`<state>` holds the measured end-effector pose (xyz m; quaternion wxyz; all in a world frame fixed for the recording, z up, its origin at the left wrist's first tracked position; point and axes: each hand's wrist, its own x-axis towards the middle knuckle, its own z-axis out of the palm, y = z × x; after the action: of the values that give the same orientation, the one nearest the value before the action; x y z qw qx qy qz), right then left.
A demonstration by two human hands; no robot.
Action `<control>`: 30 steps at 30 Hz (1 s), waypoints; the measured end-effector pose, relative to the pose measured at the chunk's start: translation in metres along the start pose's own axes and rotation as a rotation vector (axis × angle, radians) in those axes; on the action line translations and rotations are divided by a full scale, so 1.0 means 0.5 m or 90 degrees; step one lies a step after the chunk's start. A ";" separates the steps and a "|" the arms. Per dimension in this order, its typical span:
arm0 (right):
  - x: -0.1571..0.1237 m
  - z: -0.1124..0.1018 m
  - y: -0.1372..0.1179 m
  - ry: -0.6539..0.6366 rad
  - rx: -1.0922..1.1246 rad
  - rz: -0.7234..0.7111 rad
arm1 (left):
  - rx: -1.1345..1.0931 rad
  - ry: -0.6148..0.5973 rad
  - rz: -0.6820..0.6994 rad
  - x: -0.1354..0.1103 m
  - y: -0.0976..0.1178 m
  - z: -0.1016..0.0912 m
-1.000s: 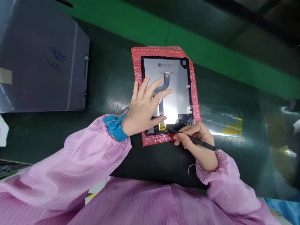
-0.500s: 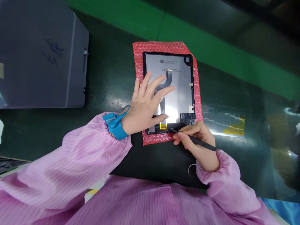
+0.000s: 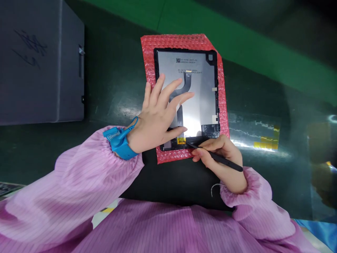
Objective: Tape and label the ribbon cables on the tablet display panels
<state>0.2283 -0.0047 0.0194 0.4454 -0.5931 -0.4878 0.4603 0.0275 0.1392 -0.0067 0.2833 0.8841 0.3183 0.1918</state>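
A tablet screen panel [image 3: 200, 95] with a silvery back and black frame lies on red bubble wrap [image 3: 149, 58]. A dark ribbon cable [image 3: 186, 83] bends across its back, and yellow tape [image 3: 181, 140] sits near the lower edge. My left hand [image 3: 160, 116] is spread over the panel's left side, fingers apart, holding nothing; a blue wrist strap [image 3: 121, 143] is around that wrist. Pinched like a pen in my right hand [image 3: 221, 154] is black tweezers or a slim pry tool [image 3: 223, 161]; I cannot tell which. Its tip is at the yellow tape.
A large grey box [image 3: 71, 77] with handwriting stands at the left on the dark green table mat [image 3: 113, 70]. Right of the panel lies a clear sheet with yellow tape pieces [image 3: 265, 142]. Blue fabric [image 3: 318, 233] shows at the lower right.
The view has shifted a little, so the box, panel and left hand appear further left. The tool tip stays by the yellow tape, and both hands keep their poses.
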 end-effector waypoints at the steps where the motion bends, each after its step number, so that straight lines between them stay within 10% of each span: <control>1: -0.001 0.000 0.002 0.001 0.000 0.002 | 0.001 0.001 0.003 0.000 -0.001 0.000; 30: -0.002 -0.001 0.006 0.002 0.004 -0.030 | 0.023 -0.017 -0.004 0.000 0.005 -0.004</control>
<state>0.2294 -0.0061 0.0166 0.4588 -0.5808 -0.4995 0.4502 0.0276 0.1382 -0.0037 0.2724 0.8906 0.3202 0.1732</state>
